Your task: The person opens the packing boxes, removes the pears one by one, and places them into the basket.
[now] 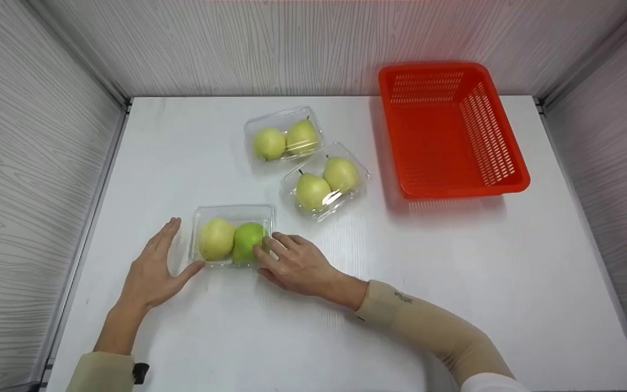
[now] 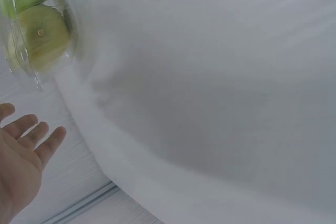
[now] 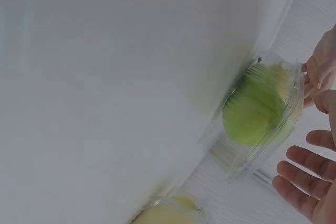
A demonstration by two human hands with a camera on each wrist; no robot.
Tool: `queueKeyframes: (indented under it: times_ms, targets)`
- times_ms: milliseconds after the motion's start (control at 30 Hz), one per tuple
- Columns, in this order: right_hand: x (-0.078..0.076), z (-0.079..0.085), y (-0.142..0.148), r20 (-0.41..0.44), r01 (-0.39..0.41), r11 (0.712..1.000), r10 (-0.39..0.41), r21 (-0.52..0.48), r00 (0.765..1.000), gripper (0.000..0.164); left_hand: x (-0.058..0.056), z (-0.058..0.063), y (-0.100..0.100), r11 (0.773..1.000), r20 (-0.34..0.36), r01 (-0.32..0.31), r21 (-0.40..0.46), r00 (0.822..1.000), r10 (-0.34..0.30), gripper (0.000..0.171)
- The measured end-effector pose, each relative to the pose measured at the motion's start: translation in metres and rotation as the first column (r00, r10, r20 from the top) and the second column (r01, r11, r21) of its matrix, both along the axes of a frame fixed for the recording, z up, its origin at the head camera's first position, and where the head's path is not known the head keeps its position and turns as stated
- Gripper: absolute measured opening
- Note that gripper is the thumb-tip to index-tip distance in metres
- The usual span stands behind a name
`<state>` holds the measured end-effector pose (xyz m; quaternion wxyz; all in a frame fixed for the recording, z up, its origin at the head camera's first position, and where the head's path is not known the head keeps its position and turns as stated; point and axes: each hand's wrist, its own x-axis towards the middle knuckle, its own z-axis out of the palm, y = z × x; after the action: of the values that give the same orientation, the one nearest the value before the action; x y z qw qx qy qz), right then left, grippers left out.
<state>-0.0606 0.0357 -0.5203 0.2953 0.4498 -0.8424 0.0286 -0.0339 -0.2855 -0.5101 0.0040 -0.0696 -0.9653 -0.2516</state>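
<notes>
Before me lies a clear plastic clamshell box (image 1: 232,211) with a yellow-green pear (image 1: 216,239) on its left side and a brighter green fruit, apparently an apple (image 1: 248,240), on its right. My left hand (image 1: 153,272) stands at the box's left side, thumb and fingers spread apart, the thumb tip near its front corner. At the other end my right hand (image 1: 294,264) reaches over the box's right edge with loosely bent fingers. In the right wrist view that hand's fingers (image 3: 302,158) are spread beside the box; firm contact cannot be made out.
Two more clear boxes, each with two pears, lie farther back: one box (image 1: 278,120) behind, another box (image 1: 365,175) nearer and tilted on the table. A red plastic basket (image 1: 409,188) with slotted sides stands at the back right. Wood-grain panels (image 1: 292,49) enclose the white table (image 1: 292,337).
</notes>
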Motion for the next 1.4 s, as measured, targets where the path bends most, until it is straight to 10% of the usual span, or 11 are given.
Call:
queueKeyframes:
  times_ms: [200, 400, 533, 733, 1000, 1167, 1400]
  targets:
    - [0.002, 0.002, -0.024, -0.026, -0.015, 1.000, 0.015, 0.004, 1.000, 0.036, 0.005, 0.002, -0.001, 0.970, 0.077, -0.097, 0.224, 0.994, 0.082, 0.085]
    - [0.002, 0.004, -0.047, -0.064, -0.020, 1.000, 0.021, 0.012, 0.998, 0.030, 0.008, -0.002, -0.001, 0.870, 0.173, -0.212, 0.445, 0.974, 0.148, 0.069]
    - [0.002, 0.002, -0.062, -0.103, -0.022, 1.000, 0.021, -0.002, 0.994, 0.028, 0.009, -0.006, -0.004, 0.736, 0.253, -0.290, 0.613, 0.953, 0.164, 0.059]
    - [0.003, -0.004, -0.082, -0.185, -0.014, 1.000, 0.011, -0.017, 0.983, 0.028, 0.011, -0.011, -0.010, 0.436, 0.360, -0.365, 0.823, 0.928, 0.098, 0.050]
    - [0.006, -0.009, -0.102, -0.233, -0.024, 1.000, 0.022, -0.008, 0.972, 0.028, 0.009, -0.022, -0.015, 0.226, 0.460, -0.453, 0.862, 0.887, 0.024, 0.038]
    - [0.007, -0.011, -0.110, -0.240, -0.022, 1.000, 0.024, 0.010, 0.970, 0.028, 0.009, -0.026, -0.015, 0.159, 0.484, -0.477, 0.865, 0.875, -0.008, 0.033]
    - [0.011, -0.015, -0.116, -0.248, -0.022, 0.999, 0.028, 0.027, 0.968, 0.028, 0.007, -0.034, -0.017, 0.130, 0.521, -0.510, 0.850, 0.852, -0.061, 0.029]
